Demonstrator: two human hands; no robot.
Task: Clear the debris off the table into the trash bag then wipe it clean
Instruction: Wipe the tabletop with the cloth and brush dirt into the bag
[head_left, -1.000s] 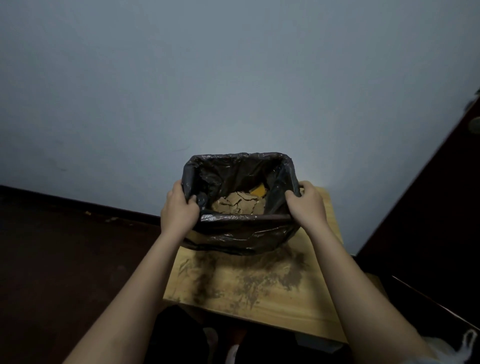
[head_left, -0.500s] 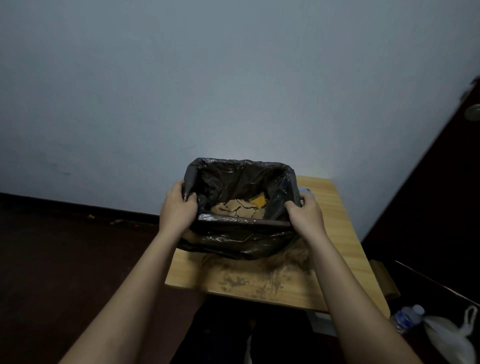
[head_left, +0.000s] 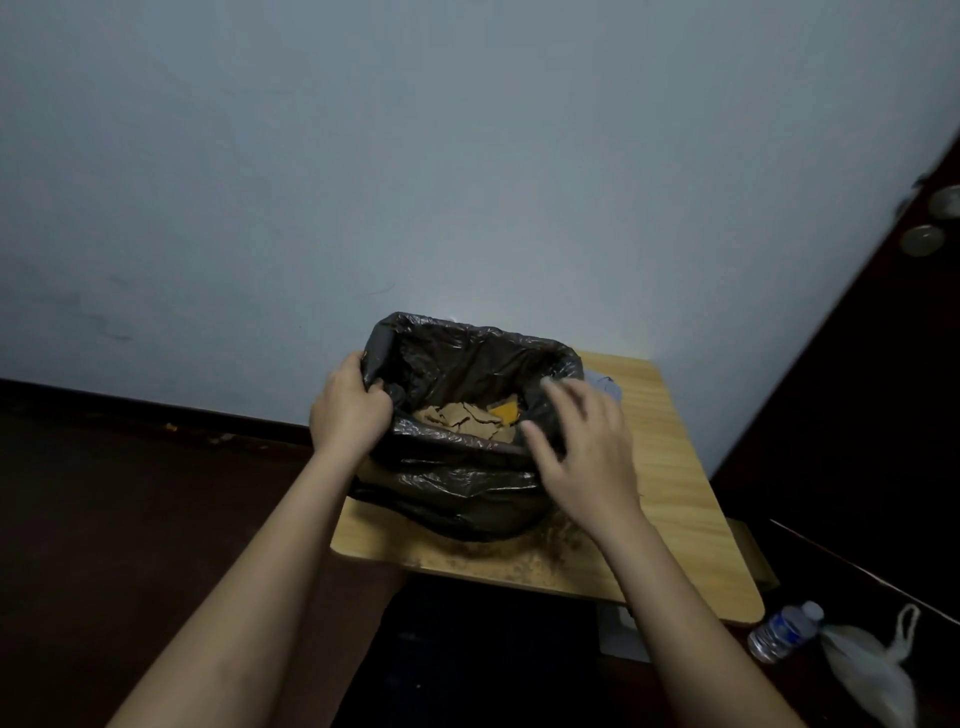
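One trash bag on one table, brown debris inside; left hand gripping rim, right hand released, fingers spread. One bottle on floor.

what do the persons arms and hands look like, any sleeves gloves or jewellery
Both arms are bare from the bottom of the picture up to the wrists: no sleeve shows. The left hand and right hand wear no gloves. No watch, bracelet or ring shows, though the right hand's fingers are motion-blurred, so a thin ring could be missed.
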